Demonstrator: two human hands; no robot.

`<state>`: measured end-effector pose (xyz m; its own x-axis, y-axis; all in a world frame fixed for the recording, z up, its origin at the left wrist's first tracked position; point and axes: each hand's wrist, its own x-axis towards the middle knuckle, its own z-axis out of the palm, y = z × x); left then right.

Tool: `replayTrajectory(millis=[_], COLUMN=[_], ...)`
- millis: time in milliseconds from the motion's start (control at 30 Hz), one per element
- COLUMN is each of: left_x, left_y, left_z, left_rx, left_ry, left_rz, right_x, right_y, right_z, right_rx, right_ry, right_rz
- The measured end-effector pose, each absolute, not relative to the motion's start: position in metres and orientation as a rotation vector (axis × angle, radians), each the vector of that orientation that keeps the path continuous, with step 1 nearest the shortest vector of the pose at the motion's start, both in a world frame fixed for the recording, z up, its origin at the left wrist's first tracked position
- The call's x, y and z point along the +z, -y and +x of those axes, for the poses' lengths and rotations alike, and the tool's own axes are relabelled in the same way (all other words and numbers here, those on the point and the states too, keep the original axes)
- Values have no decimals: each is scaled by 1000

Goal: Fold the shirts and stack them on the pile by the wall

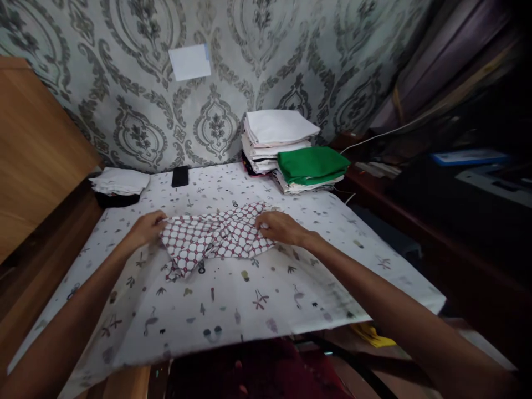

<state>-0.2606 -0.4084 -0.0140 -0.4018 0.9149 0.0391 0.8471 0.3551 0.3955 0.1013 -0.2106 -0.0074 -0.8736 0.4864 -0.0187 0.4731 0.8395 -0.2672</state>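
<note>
A white cloth garment with a red and dark lattice pattern (233, 233) lies bunched and creased on the table; its exact kind is unclear. My left hand (148, 227) pinches its upper left corner, fingers closed. At its right end my right hand (282, 226) is closed on the edge, the fingertips curled into the fabric. The garment stretches between both hands, with a loose flap hanging toward me on the left. Under it spreads a white tablecloth printed with small plants and birds (266, 302).
Behind stand a stack of folded white clothes (278, 127) and a lower pile topped by a green folded cloth (313, 165). A black phone (180, 176) and a small white-and-black clothes pile (119, 184) lie back left. Wooden furniture (41, 149) borders the left; a cable (386, 133) runs right.
</note>
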Motion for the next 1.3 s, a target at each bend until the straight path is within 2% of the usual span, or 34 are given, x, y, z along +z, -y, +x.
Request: replayTrajectory(millis=[100, 167, 267, 333, 500, 600, 733, 900, 1000, 1067, 1133, 1300], left_x=[-2, 0, -8, -17, -34, -39, -30, 1, 16, 20, 19, 6], left_y=[396, 390, 388, 388, 376, 364, 349, 303, 267, 259, 272, 379], left_z=[-288, -297, -282, -255, -173, -147, -151, -167, -171, -174, -176, -152], left_rx=[684, 637, 531, 559, 570, 545, 624, 1027, 1480, 1630, 1541, 915], left_ry=[-2604, -2738, -2873, -2846, -2272, -2211, -2132, -1637, -1447, -1451, -1493, -1665], left_rz=[1515, 1439, 1475, 1647, 1898, 1861, 1636, 993, 916, 984, 1098, 1703], right_x=[4, 11, 19, 20, 3, -12, -20, -2, 11, 14, 12, -5], right_y=[224, 238, 257, 262, 250, 243, 246, 270, 290, 301, 307, 308], right_z=[138, 166, 196, 196, 134, 96, 95, 136, 150, 154, 156, 158], right_rx=[488, 634, 897, 960, 675, 530, 500, 563, 787, 887, 919, 985], right_ry=[2919, 2914, 2935, 2910, 2803, 2818, 2791, 2705, 2827, 2941, 3011, 2865], right_rz=[-611, -553, -497, -474, -655, -903, -815, -455, -195, -63, -10, -22])
